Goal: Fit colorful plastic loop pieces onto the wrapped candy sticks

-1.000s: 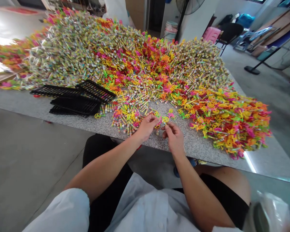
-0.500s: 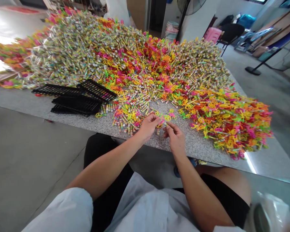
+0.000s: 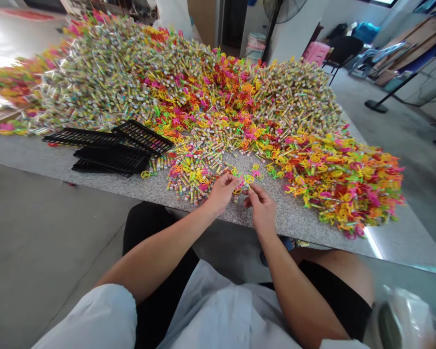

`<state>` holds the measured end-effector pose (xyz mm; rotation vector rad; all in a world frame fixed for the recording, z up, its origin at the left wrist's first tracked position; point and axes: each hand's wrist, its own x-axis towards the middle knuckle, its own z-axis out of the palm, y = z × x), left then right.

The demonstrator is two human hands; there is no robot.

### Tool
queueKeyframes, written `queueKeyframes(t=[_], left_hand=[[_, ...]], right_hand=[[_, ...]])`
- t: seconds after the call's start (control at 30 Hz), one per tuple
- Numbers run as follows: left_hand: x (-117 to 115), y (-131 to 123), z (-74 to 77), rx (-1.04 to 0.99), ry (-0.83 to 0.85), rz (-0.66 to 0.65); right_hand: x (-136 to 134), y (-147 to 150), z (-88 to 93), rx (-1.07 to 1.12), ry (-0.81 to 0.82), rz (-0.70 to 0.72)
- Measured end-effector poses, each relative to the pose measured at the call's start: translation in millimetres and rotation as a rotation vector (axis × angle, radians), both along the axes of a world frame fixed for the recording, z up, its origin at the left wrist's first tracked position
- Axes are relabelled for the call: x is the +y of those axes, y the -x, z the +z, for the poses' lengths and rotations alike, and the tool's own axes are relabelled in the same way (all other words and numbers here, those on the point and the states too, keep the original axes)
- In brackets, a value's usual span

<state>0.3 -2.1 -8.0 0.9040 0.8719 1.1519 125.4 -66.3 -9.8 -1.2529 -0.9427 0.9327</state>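
Note:
My left hand [image 3: 221,193] is closed in a pinch at the table's near edge, with a small pink plastic toy piece [image 3: 241,182] at its fingertips. Just to the right, my right hand [image 3: 264,208] pinches thumb against forefinger close to the same piece. Something small and pale shows at those fingertips, too small to name. A yellow ringed plastic piece [image 3: 249,179] lies or is held right by the fingers; I cannot tell which. To the left of my hands is a loose group of short candy-filled tubes [image 3: 194,194] with white ends.
Big heaps of filled tubes [image 3: 105,72] and bright plastic pieces [image 3: 349,179] cover much of the speckled grey table [image 3: 294,213]. Black slotted trays [image 3: 112,157] are stacked at left. A plastic bag [image 3: 403,315] is at lower right. Behind stand a fan [image 3: 283,9] and pink stool [image 3: 315,53].
The view has shifted slightly. My right fingers have drawn in closer around the small pale thing, and a white-ended tube seen below the hands no longer shows there. My left hand keeps its pinch.

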Motion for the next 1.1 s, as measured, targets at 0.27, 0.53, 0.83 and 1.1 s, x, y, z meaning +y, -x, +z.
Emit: queueKeyframes(t=[0.27,0.53,0.83,1.1], left_hand=[[-1,1,1.0,0.104,-0.077,0.042],[2,-2,12.8,0.043,0.065,-0.142],[4,3,3.5,0.244,-0.027,-0.222],[-13,-6,-1.0,0.21,-0.058,-0.236]], right_hand=[[0,-2,-6.1,0.046,0.024,0.04],[26,0,-8.6,0.202,0.023,-0.036],[14,-12,14.7,0.0,0.046,0.113],[-4,-18,19.3,-0.212,0.048,0.124]])
